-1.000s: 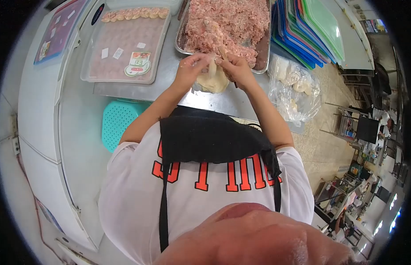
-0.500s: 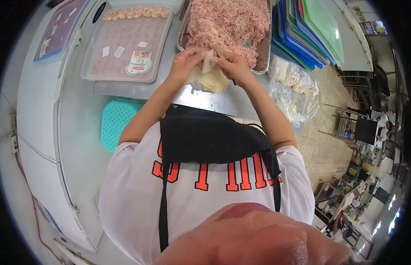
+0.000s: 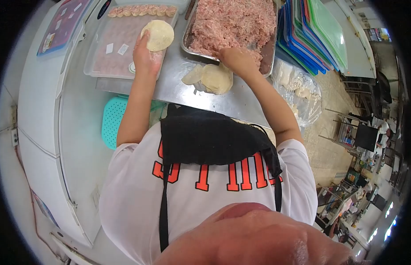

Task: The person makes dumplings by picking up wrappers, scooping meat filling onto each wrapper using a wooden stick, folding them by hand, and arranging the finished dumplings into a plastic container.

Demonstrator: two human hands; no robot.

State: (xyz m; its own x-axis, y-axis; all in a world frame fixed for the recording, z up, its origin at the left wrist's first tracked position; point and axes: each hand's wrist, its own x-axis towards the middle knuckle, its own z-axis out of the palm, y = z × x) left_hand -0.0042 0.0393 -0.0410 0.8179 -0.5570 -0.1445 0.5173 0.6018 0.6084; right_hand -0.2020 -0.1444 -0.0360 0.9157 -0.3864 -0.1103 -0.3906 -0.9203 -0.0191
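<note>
My left hand pinches a round, pale dumpling wrapper by its edge, above a lidded plastic box. My right hand is closed at the near edge of the metal tray of raw minced meat filling. The flat wooden stick seen in it earlier is mostly hidden by the fingers now. Between my hands, a stack of wrappers lies on the metal table, with a loose wrapper leaning out on its left.
A row of filled dumplings lies on the plastic box at left. Blue, green and red plastic sheets or lids stand stacked at right, beside a clear bag of pale pieces. A turquoise perforated basket sits below the table's edge.
My left hand has moved left and up with a wrapper, away from the stack. My right hand has shifted slightly right and turned over toward the meat tray.
</note>
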